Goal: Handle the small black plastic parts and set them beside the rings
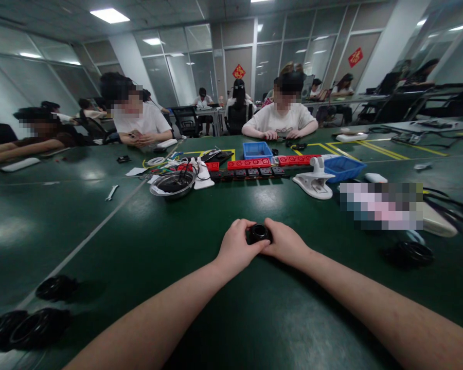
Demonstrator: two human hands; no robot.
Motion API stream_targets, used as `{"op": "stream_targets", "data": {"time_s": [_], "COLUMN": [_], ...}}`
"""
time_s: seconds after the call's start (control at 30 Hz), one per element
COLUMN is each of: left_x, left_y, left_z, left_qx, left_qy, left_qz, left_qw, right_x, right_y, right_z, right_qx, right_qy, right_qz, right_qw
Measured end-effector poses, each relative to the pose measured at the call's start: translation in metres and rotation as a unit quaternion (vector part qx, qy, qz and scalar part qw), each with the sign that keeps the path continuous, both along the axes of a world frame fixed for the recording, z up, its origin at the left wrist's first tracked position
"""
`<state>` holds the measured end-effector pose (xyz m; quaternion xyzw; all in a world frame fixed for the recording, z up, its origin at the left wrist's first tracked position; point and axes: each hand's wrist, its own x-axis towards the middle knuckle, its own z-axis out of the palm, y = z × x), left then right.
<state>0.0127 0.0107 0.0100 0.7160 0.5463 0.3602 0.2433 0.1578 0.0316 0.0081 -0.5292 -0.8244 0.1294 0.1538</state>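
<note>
Both of my hands are closed round a black ring-shaped part (pixel 259 237) at the middle of the green table (pixel 200 313). My left hand (pixel 234 247) grips its left side, with the thumb across the front. On the right side, my right hand (pixel 287 242) wraps round the same part, and the two hands meet at its near edge. A round opening faces up between the fingers; the lower part is hidden. Similar black ring-shaped parts lie at the left, one (pixel 56 288) apart from a close pair (pixel 40 328). Another black ring-shaped part (pixel 409 254) rests to the right.
Beyond my hands stand a clear bowl of black cables (pixel 172 186), red socket strips (pixel 249 163), a white clip stand (pixel 316 182) and blue trays (pixel 257 149). A wrench (pixel 111 192) lies left. Several people sit around, one person (pixel 283 115) directly across the table.
</note>
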Motion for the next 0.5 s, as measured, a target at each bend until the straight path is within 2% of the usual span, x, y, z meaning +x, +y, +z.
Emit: {"op": "stream_targets", "data": {"time_s": [0.07,0.17,0.3,0.4,0.5], "left_x": [0.001,-0.001,-0.008,-0.014,-0.017], "left_y": [-0.001,0.002,0.011,0.016,0.018], "left_z": [0.000,0.000,0.000,0.000,0.000], "left_qx": [0.002,-0.003,-0.019,-0.023,-0.022], "left_qy": [0.000,-0.011,-0.025,-0.018,-0.016], "left_qz": [0.002,-0.017,-0.096,-0.145,-0.163], "left_qw": [1.000,1.000,0.995,0.989,0.986], "right_x": [-0.002,0.000,0.007,0.015,0.020], "right_y": [-0.004,-0.004,0.005,0.013,0.018], "right_z": [0.000,0.000,0.005,0.010,0.014], "right_qx": [0.039,0.043,-0.019,-0.087,-0.156], "right_qy": [-0.041,-0.054,0.019,0.066,0.113], "right_qz": [-0.006,0.006,0.086,0.169,0.219], "right_qw": [0.998,0.998,0.996,0.980,0.957]}}
